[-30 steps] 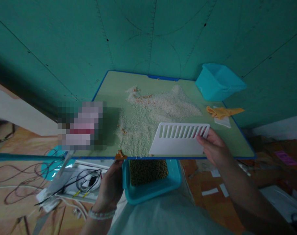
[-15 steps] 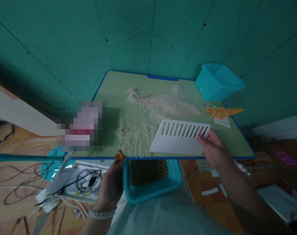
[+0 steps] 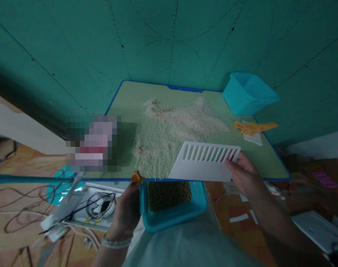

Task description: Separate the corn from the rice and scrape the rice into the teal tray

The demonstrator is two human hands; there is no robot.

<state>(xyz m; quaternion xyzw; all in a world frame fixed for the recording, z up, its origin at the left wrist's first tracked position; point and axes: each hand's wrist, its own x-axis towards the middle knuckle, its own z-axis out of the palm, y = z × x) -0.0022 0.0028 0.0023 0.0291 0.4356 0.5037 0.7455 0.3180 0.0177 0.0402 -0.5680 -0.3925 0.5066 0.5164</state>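
My right hand [image 3: 245,174] is closed on the right end of a white slotted plastic scraper [image 3: 200,168], its slots upward and its lower edge at the table's front edge. My left hand [image 3: 127,211] grips the left side of a turquoise plastic bin [image 3: 176,218], held just under that edge. Small brownish pellets or beans [image 3: 169,196] fill part of the bin. White rice-like grains [image 3: 196,118] lie spread over the pale green tabletop [image 3: 263,163], with a few orange kernels [image 3: 164,110] among them. A small orange-brown scrap [image 3: 137,176] sits above my left thumb.
Another turquoise bin [image 3: 249,94] stands at the table's back right. Near it, an orange cloth [image 3: 253,128] lies on a white piece. A blurred pinkish object [image 3: 95,142] occupies the left side. Cables [image 3: 99,204] and a box are on the floor at left.
My right hand has drawn the scraper slightly toward me, from just behind the table's front edge onto it. An orange kernel by its lower left corner no longer shows. The left hand and bin stay put.
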